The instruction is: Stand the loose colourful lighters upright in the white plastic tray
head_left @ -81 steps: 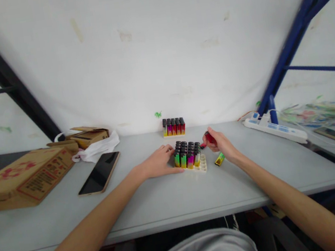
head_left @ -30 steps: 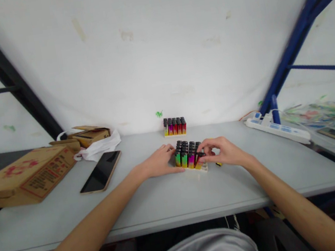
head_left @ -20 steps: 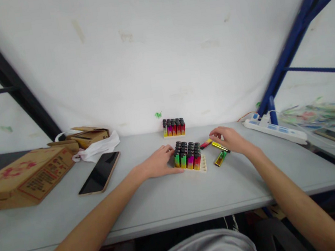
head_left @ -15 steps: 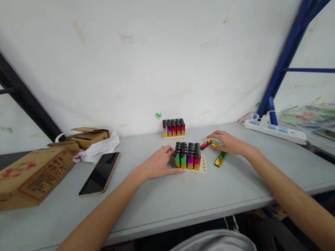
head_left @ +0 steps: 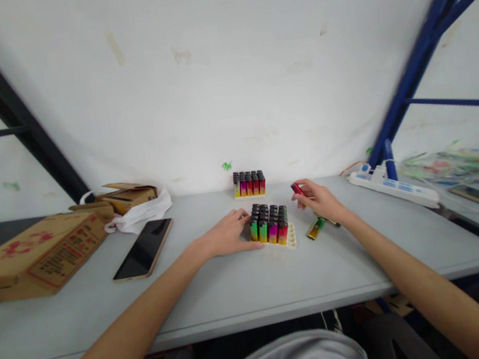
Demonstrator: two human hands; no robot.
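With the tray as the middle of the dial and 12 at the wall, the left hand sits at 9, spread wide around that end, its fingers by the lighters and its thumb at the front edge. The lighters stand upright in rows; a strip of bare wells shows at the 3 o'clock end. The right hand, narrow, pinches a red lighter in the air at about 1, apart from the tray.

On the table, a green lighter lies flat just past 3, near the wells. Just beyond it a dark-ended lighter is mostly covered by the right wrist, so its colour is hard to tell.

At 12, near the wall, stands the far block of upright lighters, with a gap between it and the tray. A phone lies at 9, well clear of the left hand, and the carton is farther out that way. Toward 10, a white bag lies against an open box. The power strip slants between 2 and 3, beyond the right hand, near the blue frame.
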